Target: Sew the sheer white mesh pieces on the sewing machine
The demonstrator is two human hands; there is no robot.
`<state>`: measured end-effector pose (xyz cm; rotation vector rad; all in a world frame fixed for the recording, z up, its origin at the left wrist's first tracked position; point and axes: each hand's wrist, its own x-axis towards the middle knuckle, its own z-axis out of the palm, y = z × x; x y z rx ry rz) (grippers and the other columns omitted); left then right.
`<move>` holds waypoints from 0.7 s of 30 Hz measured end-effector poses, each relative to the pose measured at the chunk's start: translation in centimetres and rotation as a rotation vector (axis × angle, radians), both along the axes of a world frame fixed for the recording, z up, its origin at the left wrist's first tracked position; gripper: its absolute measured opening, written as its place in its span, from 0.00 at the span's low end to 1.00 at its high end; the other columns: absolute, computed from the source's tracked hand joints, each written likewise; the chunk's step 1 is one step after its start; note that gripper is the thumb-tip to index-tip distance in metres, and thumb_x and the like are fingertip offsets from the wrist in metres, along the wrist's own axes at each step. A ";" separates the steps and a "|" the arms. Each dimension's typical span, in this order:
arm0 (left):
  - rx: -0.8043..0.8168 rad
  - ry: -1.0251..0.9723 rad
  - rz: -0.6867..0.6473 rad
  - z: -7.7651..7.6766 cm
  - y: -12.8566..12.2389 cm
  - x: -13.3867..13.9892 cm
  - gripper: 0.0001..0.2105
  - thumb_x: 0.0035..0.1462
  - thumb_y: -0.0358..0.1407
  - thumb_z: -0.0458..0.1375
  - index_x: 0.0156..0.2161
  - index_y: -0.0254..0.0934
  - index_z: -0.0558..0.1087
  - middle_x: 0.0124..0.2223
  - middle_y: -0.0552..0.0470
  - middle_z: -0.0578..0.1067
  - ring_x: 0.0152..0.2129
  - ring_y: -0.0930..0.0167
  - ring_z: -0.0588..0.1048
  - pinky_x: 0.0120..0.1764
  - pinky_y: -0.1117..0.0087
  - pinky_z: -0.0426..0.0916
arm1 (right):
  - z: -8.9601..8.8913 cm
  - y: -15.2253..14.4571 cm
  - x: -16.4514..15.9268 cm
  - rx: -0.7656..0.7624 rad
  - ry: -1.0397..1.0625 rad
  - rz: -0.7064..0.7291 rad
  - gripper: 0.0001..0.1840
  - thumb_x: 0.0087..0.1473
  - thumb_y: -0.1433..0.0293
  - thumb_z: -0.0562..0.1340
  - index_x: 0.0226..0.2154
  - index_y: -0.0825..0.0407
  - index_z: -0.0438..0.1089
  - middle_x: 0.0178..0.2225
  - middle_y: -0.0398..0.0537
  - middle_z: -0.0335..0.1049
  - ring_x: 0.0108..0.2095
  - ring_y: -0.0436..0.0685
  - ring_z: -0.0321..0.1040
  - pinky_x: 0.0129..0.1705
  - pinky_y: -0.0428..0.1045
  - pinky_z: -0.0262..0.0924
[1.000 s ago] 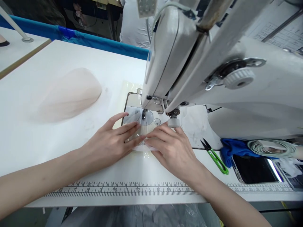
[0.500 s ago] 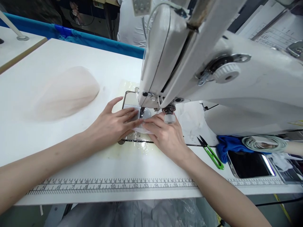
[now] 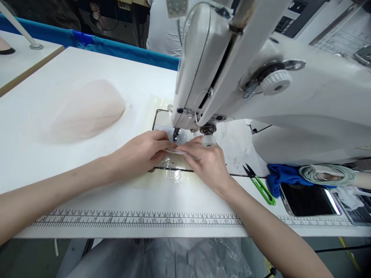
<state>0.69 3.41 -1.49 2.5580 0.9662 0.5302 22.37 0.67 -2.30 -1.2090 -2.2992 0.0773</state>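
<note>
Two pinches, one by the bare left hand (image 3: 141,153), one by the bare right hand (image 3: 210,164), hold a thin, whitish fabric piece (image 3: 175,151) just in front of the dark metal presser foot (image 3: 176,134). Uneven tugging might skew or pucker it; either hand could be caught if stitching started.

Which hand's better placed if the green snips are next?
Right hand, I'd say: it's nearer the green snips, which lie on its side. The left hand would likely have to cross past it. Both hands are on the pale piece, though.
</note>
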 end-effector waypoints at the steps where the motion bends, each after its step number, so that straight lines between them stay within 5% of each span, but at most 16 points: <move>1: -0.039 -0.010 -0.012 0.2 0.4 0.0 0.15 0.64 0.33 0.49 0.50 0.38 0.75 0.38 0.50 0.72 0.30 0.71 0.73 0.32 0.71 0.68 | 0.1 0.1 0.0 -0.027 0.021 -0.016 0.12 0.64 0.66 0.57 0.40 0.48 0.77 0.31 0.42 0.79 0.31 0.52 0.72 0.45 0.52 0.62; 5: -0.055 -0.023 -0.032 0.2 1.2 -0.1 0.14 0.65 0.35 0.50 0.45 0.39 0.77 0.35 0.50 0.71 0.29 0.72 0.71 0.31 0.71 0.67 | 0.2 0.0 -0.2 -0.004 0.018 -0.029 0.14 0.64 0.63 0.57 0.37 0.48 0.78 0.28 0.41 0.79 0.27 0.51 0.71 0.45 0.51 0.61; 10: 0.484 0.090 -0.085 -0.6 -0.3 -0.2 0.12 0.65 0.32 0.51 0.46 0.39 0.77 0.33 0.48 0.74 0.32 0.67 0.71 0.34 0.65 0.66 | 0.3 -1.0 -0.4 0.199 -0.163 0.041 0.10 0.61 0.74 0.59 0.33 0.50 0.76 0.38 0.40 0.80 0.37 0.51 0.74 0.49 0.51 0.58; 13: 0.713 0.184 -0.049 -0.6 -1.6 -0.2 0.11 0.63 0.30 0.54 0.47 0.36 0.76 0.45 0.47 0.78 0.39 0.65 0.73 0.42 0.61 0.65 | 0.1 -1.4 -0.4 0.283 -0.231 0.058 0.11 0.59 0.78 0.59 0.34 0.51 0.75 0.41 0.40 0.79 0.39 0.50 0.74 0.50 0.50 0.58; 16: 0.715 0.254 -0.036 -0.5 -2.2 -0.3 0.12 0.64 0.28 0.54 0.50 0.36 0.74 0.52 0.50 0.77 0.48 0.65 0.72 0.46 0.60 0.62 | 0.0 -1.4 -0.3 0.303 -0.250 0.060 0.11 0.59 0.79 0.59 0.35 0.51 0.75 0.41 0.40 0.79 0.38 0.50 0.74 0.50 0.51 0.59; 21: 0.691 0.266 -0.028 -0.5 -2.1 -0.4 0.13 0.65 0.28 0.52 0.52 0.37 0.71 0.50 0.52 0.78 0.52 0.66 0.71 0.46 0.61 0.61 | -0.3 -1.3 -0.2 0.314 -0.255 0.065 0.09 0.58 0.78 0.60 0.35 0.52 0.76 0.41 0.40 0.79 0.34 0.49 0.74 0.51 0.51 0.60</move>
